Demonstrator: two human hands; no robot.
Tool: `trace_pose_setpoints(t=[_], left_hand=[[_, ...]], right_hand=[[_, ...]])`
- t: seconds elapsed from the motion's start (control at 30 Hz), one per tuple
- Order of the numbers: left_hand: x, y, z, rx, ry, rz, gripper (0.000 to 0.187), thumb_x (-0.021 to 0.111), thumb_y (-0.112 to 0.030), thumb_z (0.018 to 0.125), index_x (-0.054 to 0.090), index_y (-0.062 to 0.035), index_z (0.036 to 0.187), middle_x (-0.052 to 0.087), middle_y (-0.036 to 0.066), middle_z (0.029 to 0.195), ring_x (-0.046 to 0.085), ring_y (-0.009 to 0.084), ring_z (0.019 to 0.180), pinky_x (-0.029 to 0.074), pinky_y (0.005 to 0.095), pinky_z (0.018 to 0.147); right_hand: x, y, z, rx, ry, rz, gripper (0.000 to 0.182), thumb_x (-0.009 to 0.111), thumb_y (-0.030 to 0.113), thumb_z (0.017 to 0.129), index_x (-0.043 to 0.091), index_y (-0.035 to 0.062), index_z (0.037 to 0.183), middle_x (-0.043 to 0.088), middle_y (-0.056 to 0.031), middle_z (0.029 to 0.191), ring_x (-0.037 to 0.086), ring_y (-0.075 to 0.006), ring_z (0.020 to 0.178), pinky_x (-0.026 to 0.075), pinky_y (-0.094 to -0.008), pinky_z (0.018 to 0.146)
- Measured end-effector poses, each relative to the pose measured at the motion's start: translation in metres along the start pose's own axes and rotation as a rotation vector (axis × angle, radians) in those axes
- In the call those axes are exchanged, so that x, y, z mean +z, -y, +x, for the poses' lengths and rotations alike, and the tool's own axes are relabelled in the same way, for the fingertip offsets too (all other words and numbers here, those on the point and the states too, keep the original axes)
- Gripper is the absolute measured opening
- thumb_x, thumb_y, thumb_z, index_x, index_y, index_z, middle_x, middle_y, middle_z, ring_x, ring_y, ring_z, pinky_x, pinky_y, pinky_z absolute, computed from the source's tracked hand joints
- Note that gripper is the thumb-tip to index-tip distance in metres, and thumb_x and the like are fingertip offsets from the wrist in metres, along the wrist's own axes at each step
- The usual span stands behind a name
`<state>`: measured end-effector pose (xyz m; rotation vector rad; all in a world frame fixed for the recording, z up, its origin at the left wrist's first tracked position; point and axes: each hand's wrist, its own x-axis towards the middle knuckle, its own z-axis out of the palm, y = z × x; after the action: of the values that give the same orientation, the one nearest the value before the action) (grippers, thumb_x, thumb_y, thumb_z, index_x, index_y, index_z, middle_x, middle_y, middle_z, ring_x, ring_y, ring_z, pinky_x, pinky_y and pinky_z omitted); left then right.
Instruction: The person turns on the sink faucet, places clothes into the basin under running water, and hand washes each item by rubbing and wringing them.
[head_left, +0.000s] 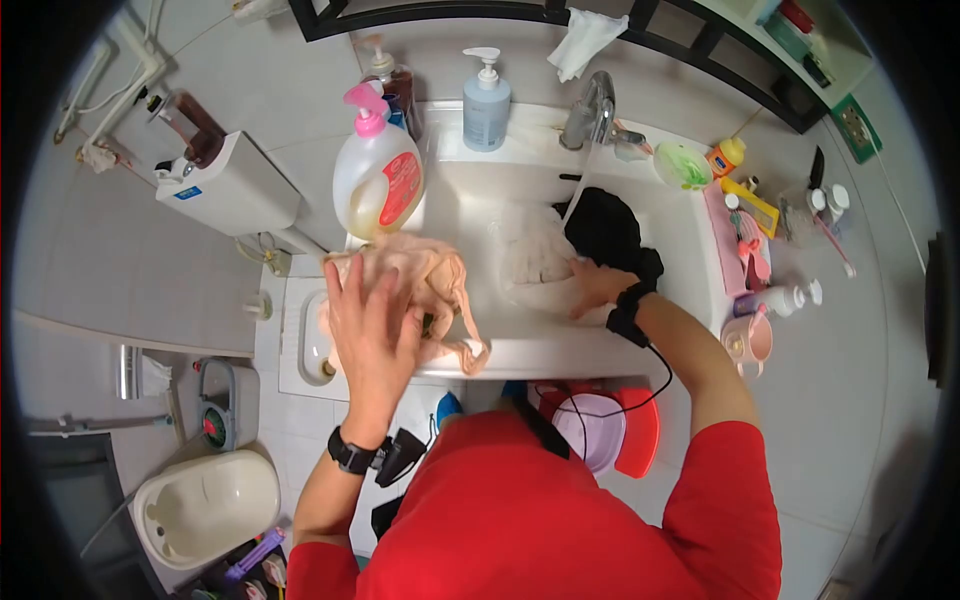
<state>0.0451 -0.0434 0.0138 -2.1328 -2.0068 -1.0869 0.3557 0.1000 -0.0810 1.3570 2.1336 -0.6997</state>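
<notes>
My left hand (372, 318) lies spread on a crumpled peach garment (440, 275) with straps, at the left end of the sink; its fingers press on the fabric without wrapping round it. Inside the white basin, my right hand (602, 287) is closed on a wet white cloth (535, 250), its fingertips partly sunk in the folds. A dark bunched cloth (603, 228) lies just beyond that hand, against the basin's right side. Water runs from the chrome faucet (600, 105) down beside both cloths.
A large pink-topped detergent bottle (378, 175) stands behind the peach garment. The blue pump bottle (486, 105) is on the back ledge. Along the right edge are a green soap dish (683, 165) and a pink cup (747, 340). A red basin (640, 430) sits below.
</notes>
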Motion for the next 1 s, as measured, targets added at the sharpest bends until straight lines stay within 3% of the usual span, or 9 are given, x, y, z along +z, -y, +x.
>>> trace_pose_setpoints(t=[0.1,0.13,0.27,0.33,0.47,0.53,0.73,0.8,1.0], left_hand=[[0.014,-0.014,0.006,-0.009,0.053,0.027,0.041,0.066,-0.01,0.069,0.057,-0.0048,0.108,0.037,0.019,0.133,0.022,0.0441,0.128,0.024,0.0499,0.101],[0.021,-0.015,0.006,-0.032,0.046,0.025,0.04,0.067,-0.009,0.067,0.058,-0.0045,0.106,0.039,0.019,0.131,0.024,0.0437,0.127,0.026,0.0498,0.101],[0.038,-0.032,0.007,-0.031,0.03,-0.016,0.039,0.065,-0.01,0.071,0.057,-0.0051,0.109,0.039,0.019,0.132,0.024,0.0436,0.128,0.026,0.0478,0.102],[0.048,-0.04,0.008,0.051,0.087,-0.179,0.039,0.065,-0.009,0.072,0.056,-0.0039,0.109,0.04,0.019,0.131,0.026,0.041,0.128,0.028,0.0438,0.102],[0.084,-0.078,0.027,0.022,0.282,-0.357,0.047,0.066,-0.009,0.071,0.051,-0.0021,0.114,0.04,0.02,0.13,0.033,0.0381,0.125,0.03,0.04,0.101],[0.116,-0.089,0.042,-0.026,0.286,-0.432,0.059,0.069,-0.011,0.069,0.043,-0.0015,0.122,0.04,0.021,0.128,0.039,0.0344,0.12,0.033,0.0374,0.099],[0.148,-0.126,0.111,-0.013,0.078,-1.064,0.062,0.069,-0.004,0.068,0.042,-0.0024,0.123,0.044,0.018,0.124,0.047,0.0252,0.111,0.037,0.0314,0.094],[0.142,-0.123,0.12,-0.174,0.092,-1.191,0.05,0.063,0.005,0.067,0.048,-0.0013,0.115,0.052,0.013,0.112,0.053,0.0191,0.101,0.041,0.0263,0.088],[0.146,-0.084,0.125,-0.272,0.007,-0.774,0.045,0.052,0.011,0.064,0.055,-0.0052,0.106,0.056,0.012,0.1,0.055,0.0226,0.096,0.042,0.0271,0.085]], right_hand=[[0.039,-0.01,0.048,0.167,-0.053,-0.158,0.087,0.069,0.037,0.065,0.027,0.0006,0.131,0.033,-0.0216,0.132,0.045,-0.0354,0.114,0.047,-0.0431,0.083],[0.056,-0.02,0.064,0.131,-0.201,-0.223,0.061,0.065,0.029,0.068,0.044,-0.0006,0.117,0.048,-0.0218,0.118,0.053,-0.0315,0.106,0.049,-0.0427,0.076],[0.034,-0.034,0.059,-0.025,-0.288,-0.075,0.033,0.059,0.023,0.069,0.057,0.0028,0.095,0.061,-0.0177,0.095,0.06,-0.0303,0.09,0.05,-0.0423,0.072],[0.014,-0.031,0.044,-0.028,-0.604,0.022,0.015,0.055,0.018,0.07,0.06,0.0053,0.076,0.063,-0.0142,0.077,0.061,-0.0329,0.076,0.049,-0.0442,0.068],[-0.069,-0.013,-0.024,-0.028,-0.767,0.095,0.016,0.053,0.022,0.071,0.059,0.0077,0.076,0.061,-0.0134,0.075,0.059,-0.0335,0.076,0.047,-0.0434,0.068],[-0.093,-0.011,-0.047,-0.125,-1.121,-0.027,0.019,0.055,0.024,0.069,0.06,0.0085,0.079,0.061,-0.0128,0.073,0.059,-0.0326,0.076,0.047,-0.0425,0.07],[-0.177,0.015,-0.137,-0.151,-1.087,0.295,0.026,0.056,0.024,0.066,0.063,0.0088,0.085,0.063,-0.0139,0.078,0.059,-0.0348,0.076,0.046,-0.0408,0.068],[-0.174,0.003,-0.132,-0.208,-1.086,0.389,0.028,0.056,0.024,0.067,0.063,0.0092,0.089,0.064,-0.0135,0.083,0.059,-0.0347,0.079,0.046,-0.0397,0.069],[-0.118,-0.045,-0.071,-0.125,-1.054,0.474,0.035,0.058,0.025,0.069,0.062,0.0093,0.1,0.063,-0.0143,0.092,0.059,-0.0325,0.087,0.046,-0.0387,0.076]])
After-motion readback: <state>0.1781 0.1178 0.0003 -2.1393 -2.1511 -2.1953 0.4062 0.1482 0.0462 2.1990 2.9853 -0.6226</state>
